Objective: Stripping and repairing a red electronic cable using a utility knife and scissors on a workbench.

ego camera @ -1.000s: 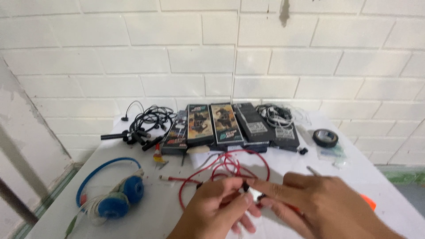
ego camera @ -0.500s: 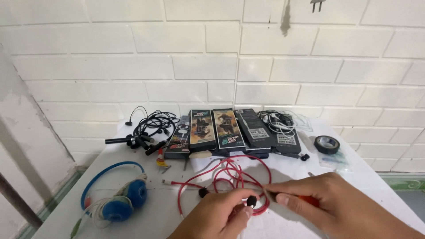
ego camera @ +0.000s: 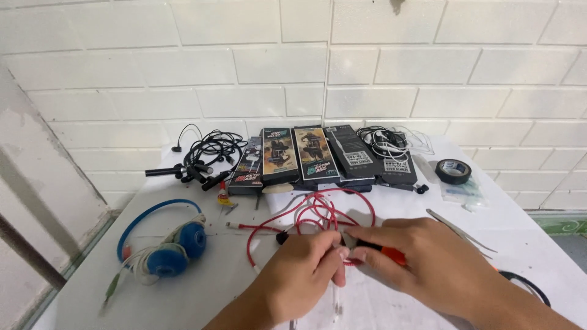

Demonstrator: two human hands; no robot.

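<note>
The red cable (ego camera: 318,214) lies in loose loops near the middle of the bench (ego camera: 538,244), just in front of the row of boxes, and its near end runs into your fingers. Your left hand (ego camera: 302,275) pinches that end, fingers drawn together on it. Your right hand (ego camera: 428,263) meets it from the right, closed around a small tool with an orange handle (ego camera: 388,252) whose tip touches the cable where your left fingers hold it.

Just right of your right hand a pair of tweezers (ego camera: 458,229) lies flat. Toward the left edge sit blue headphones (ego camera: 171,244) with a pale cord bunched beside them. Along the back edge stands a row of dark flat boxes (ego camera: 312,156), with a tangle of black cables (ego camera: 208,156) to its left and white cables (ego camera: 388,140) at its right end. A roll of black tape (ego camera: 453,171) rests near the back right corner.
</note>
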